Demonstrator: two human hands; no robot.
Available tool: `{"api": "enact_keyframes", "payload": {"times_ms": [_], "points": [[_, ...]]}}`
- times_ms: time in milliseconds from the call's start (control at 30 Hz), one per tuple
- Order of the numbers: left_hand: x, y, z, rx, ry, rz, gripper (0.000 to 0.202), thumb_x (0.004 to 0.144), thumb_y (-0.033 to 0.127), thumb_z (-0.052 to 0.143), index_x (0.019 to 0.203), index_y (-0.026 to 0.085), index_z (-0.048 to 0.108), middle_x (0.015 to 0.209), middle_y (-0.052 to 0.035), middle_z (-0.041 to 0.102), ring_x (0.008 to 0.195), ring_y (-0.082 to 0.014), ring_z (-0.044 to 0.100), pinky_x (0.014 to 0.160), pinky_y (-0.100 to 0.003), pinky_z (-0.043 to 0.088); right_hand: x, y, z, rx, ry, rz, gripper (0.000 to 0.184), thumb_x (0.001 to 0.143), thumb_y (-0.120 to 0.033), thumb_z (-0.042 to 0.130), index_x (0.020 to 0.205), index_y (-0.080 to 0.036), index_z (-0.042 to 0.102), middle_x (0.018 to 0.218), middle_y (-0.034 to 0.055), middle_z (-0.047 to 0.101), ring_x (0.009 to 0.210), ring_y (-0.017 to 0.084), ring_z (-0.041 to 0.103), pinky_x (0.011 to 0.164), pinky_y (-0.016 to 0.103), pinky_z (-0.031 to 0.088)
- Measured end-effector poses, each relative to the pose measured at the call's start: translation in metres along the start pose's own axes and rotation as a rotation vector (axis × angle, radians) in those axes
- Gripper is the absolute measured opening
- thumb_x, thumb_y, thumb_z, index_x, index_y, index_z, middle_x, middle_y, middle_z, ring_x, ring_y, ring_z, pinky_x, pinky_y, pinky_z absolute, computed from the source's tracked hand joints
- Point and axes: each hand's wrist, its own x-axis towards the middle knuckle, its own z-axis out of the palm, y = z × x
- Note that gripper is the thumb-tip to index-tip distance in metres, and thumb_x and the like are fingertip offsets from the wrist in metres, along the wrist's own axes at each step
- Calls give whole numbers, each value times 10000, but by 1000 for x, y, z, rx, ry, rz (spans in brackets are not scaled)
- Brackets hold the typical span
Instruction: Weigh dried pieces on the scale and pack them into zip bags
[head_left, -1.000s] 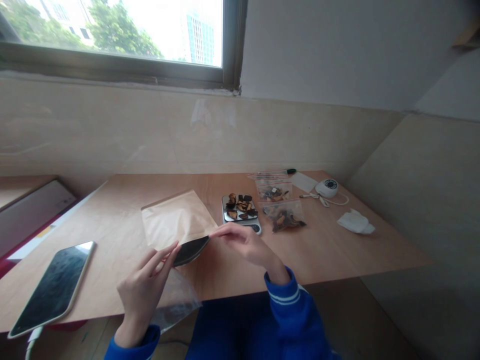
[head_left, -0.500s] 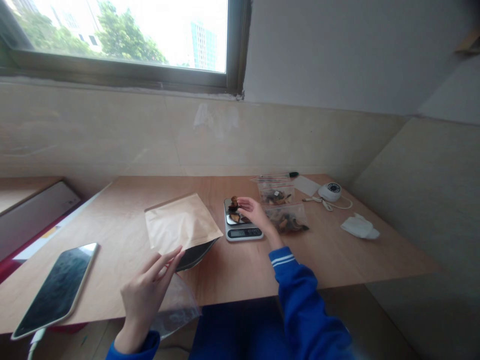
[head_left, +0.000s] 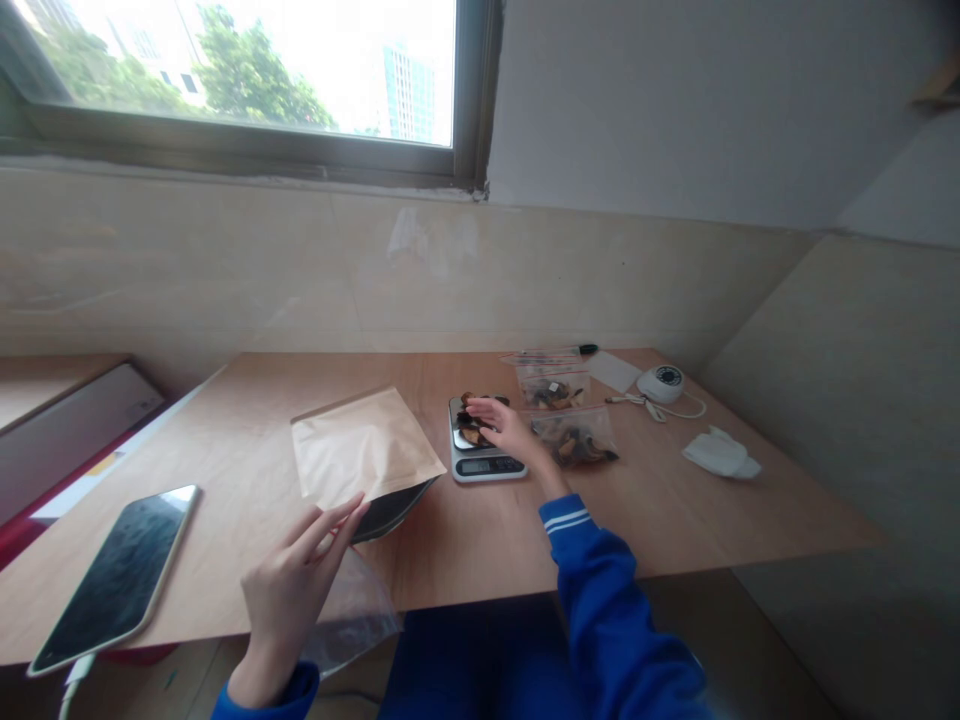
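Observation:
My left hand (head_left: 289, 580) pinches the open edge of a kraft paper pouch (head_left: 367, 440) that lies on the table with its dark mouth toward me. A clear plastic bag (head_left: 356, 615) sits under that hand and hangs over the table edge. On a small digital scale (head_left: 491, 468), several brown dried pieces (head_left: 471, 434) rest on the shiny plate; their exact kind is unclear. My right hand (head_left: 510, 432) hovers over the plate, thumb and fingers apart and stretched out. Its fingertips are close to the pieces and hide some of them.
Zip bags of dried pieces (head_left: 576, 440) lie right of the scale. Behind are a black-capped pen (head_left: 588, 350) and a white card (head_left: 613, 371). A white round device with cable (head_left: 660, 383) and a crumpled tissue (head_left: 721, 454) lie at right. A phone (head_left: 116, 580) is charging at left.
My right hand has shifted slightly and its thumb and fingers have spread apart over the scale plate. My left hand and the pouch have stayed in place.

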Motion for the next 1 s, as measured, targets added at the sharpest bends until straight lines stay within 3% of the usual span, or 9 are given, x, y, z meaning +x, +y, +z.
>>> {"api": "enact_keyframes", "payload": {"times_ms": [200, 367, 433, 600, 667, 800, 933, 1000], "points": [[-1, -1, 0, 2, 9, 7, 242, 836, 426, 603, 951, 265, 742, 642, 38, 637, 426, -32, 522, 423, -162, 320, 6, 7, 2, 16, -4, 11, 602, 575, -1, 442, 1129, -175, 600, 1160, 70, 650, 1127, 159, 597, 1069, 394, 396], [0, -3, 2, 4, -29, -16, 225, 829, 422, 612, 949, 284, 744, 648, 31, 639, 429, -39, 524, 412, -161, 307, 0, 5, -2, 2, 39, -56, 618, 600, -21, 408, 1165, -185, 594, 1228, 58, 616, 1189, 161, 551, 1091, 382, 368], [3, -6, 5, 19, -107, -67, 207, 819, 414, 621, 943, 303, 745, 728, 14, 671, 455, -55, 546, 394, -167, 292, -8, 2, -5, -30, 111, -67, 564, 625, -33, 409, 1123, -190, 621, 1191, 50, 633, 1170, 165, 559, 1076, 377, 383], [17, -21, 13, -6, -429, -209, 229, 821, 423, 595, 986, 319, 715, 968, -19, 675, 550, -87, 597, 427, -169, 333, -43, -18, -9, -112, 218, -61, 427, 690, -60, 425, 1014, -195, 667, 1070, 43, 660, 1055, 176, 598, 974, 363, 453], [22, -25, 15, 3, -442, -238, 308, 818, 438, 584, 1075, 294, 675, 1046, -46, 645, 547, -88, 579, 430, -181, 334, -61, -32, -4, -137, 218, -45, 386, 723, -69, 430, 995, -201, 670, 1043, 43, 658, 1016, 176, 599, 917, 351, 476], [25, -14, 16, -61, -312, -270, 357, 838, 483, 540, 1105, 269, 643, 1071, -47, 616, 541, -78, 538, 466, -197, 369, -92, -65, 28, -153, 111, -15, 282, 849, -134, 438, 1013, -197, 659, 1032, 60, 645, 1012, 181, 588, 907, 351, 472], [25, 16, 15, -370, -260, -199, 308, 865, 475, 504, 954, 238, 680, 929, -14, 636, 478, -56, 463, 506, -205, 406, -110, -86, 79, -203, -87, 69, 316, 883, -253, 522, 1192, -225, 584, 1161, 60, 609, 1104, 193, 546, 960, 354, 451], [26, 29, 15, -492, -246, -178, 294, 870, 449, 510, 929, 218, 683, 890, -19, 642, 470, -59, 444, 499, -212, 405, -114, -90, 97, -184, -135, 124, 314, 871, -299, 563, 1171, -210, 601, 1114, 60, 632, 1053, 196, 577, 928, 340, 471]]}}
